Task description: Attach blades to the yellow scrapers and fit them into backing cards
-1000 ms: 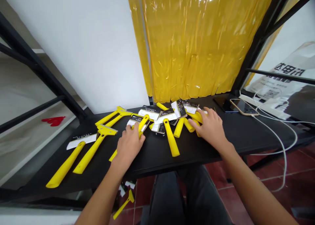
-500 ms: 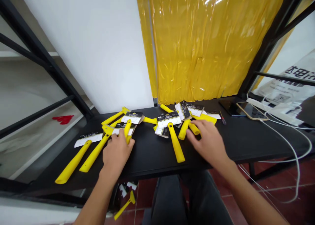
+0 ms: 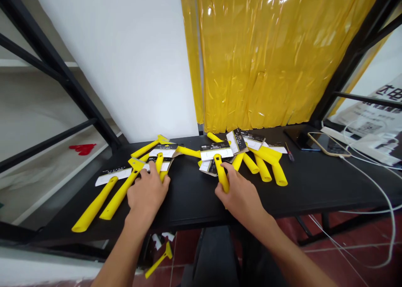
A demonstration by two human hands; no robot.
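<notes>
Yellow-handled scrapers with black-and-white cards over their heads lie across the black tabletop (image 3: pixel 188 203). My left hand (image 3: pixel 147 190) is closed around the handle of a carded scraper (image 3: pixel 159 162) in the left group; its fingers cover the lower handle. Just left of that hand are another scraper (image 3: pixel 121 194) and a carded scraper (image 3: pixel 97 204). My right hand (image 3: pixel 240 190) wraps the handle of the middle scraper (image 3: pixel 221 176), whose card (image 3: pixel 216 151) faces up. More scrapers, including one with its handle end (image 3: pixel 280 175) toward me, overlap beyond and right of that hand.
A small screwdriver (image 3: pixel 289 151) and a phone (image 3: pixel 328 144) with a white cable (image 3: pixel 377 186) lie at the right. Behind the table stand a white panel (image 3: pixel 125 61) and a yellow plastic curtain (image 3: pixel 266 61). Another scraper (image 3: pixel 160 260) is below the table edge.
My right hand has moved left from the right-hand pile and taken hold of the middle scraper's handle. My left hand stays on its scraper. The view has shifted slightly.
</notes>
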